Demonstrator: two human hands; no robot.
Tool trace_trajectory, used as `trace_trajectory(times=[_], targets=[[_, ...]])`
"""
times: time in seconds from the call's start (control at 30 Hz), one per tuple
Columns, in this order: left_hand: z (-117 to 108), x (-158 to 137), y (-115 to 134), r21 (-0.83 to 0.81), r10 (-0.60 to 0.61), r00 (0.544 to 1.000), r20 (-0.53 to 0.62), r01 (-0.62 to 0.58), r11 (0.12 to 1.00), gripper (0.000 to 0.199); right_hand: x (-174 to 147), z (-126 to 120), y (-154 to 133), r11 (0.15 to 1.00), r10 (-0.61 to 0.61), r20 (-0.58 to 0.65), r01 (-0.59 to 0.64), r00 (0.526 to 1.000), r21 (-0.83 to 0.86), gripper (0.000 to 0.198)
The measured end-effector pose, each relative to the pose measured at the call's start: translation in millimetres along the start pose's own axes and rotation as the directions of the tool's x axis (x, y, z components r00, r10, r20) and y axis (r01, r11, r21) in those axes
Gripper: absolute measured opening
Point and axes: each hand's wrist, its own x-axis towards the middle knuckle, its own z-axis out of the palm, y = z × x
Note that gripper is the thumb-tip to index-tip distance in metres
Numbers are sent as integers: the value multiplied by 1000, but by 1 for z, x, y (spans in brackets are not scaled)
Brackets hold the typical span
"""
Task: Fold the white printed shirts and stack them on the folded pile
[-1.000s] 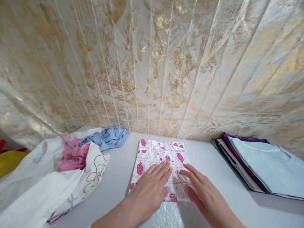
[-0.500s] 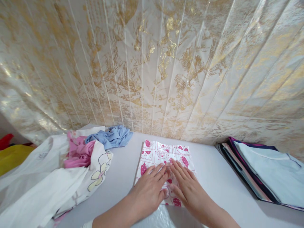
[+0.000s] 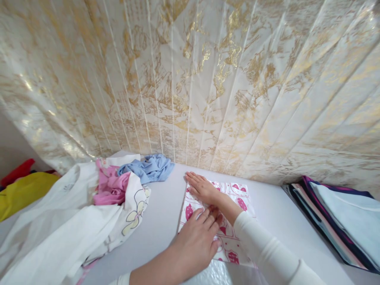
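A folded white garment with pink cartoon prints (image 3: pixel 233 237) lies flat in front of me; its exact kind cannot be told. My left hand (image 3: pixel 199 235) rests on its middle, fingers stretched and slightly spread. Reaching across it, my right hand (image 3: pixel 203 188) lies flat over the far left corner, its fingertips at the edge. The right forearm, in a white sleeve, passes above the cloth and covers part of its right side. Neither hand grips anything.
Left of me is a loose heap: a white shirt (image 3: pixel 68 209), a pink garment (image 3: pixel 111 186) and a blue garment (image 3: pixel 151 168). Farther left lies yellow cloth (image 3: pixel 26 192). At right stands a stack of folded clothes (image 3: pixel 350 213). A gold-patterned curtain (image 3: pixel 190 79) hangs behind the table (image 3: pixel 160 206).
My right hand has slid from the middle of the printed garment to its far left corner. The left hand stays on the middle. The view has shifted slightly left.
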Motion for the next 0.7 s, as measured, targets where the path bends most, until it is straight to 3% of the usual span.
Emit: trace_trajectory(times=[0.27,0.5,0.7], targets=[[-10,-3,-6,-45,-61,997,44,63,997,50,-6,-9,10,987,157,-249,-140,956,85,43],[-8,-2,-15,53,-208,978,23,207,977,56,27,-14,19,966,255,-229,-237,939,104,21],[-5,-4,-12,83,-246,969,7,244,966,57,44,-6,18,949,302,-232,-270,925,159,7]])
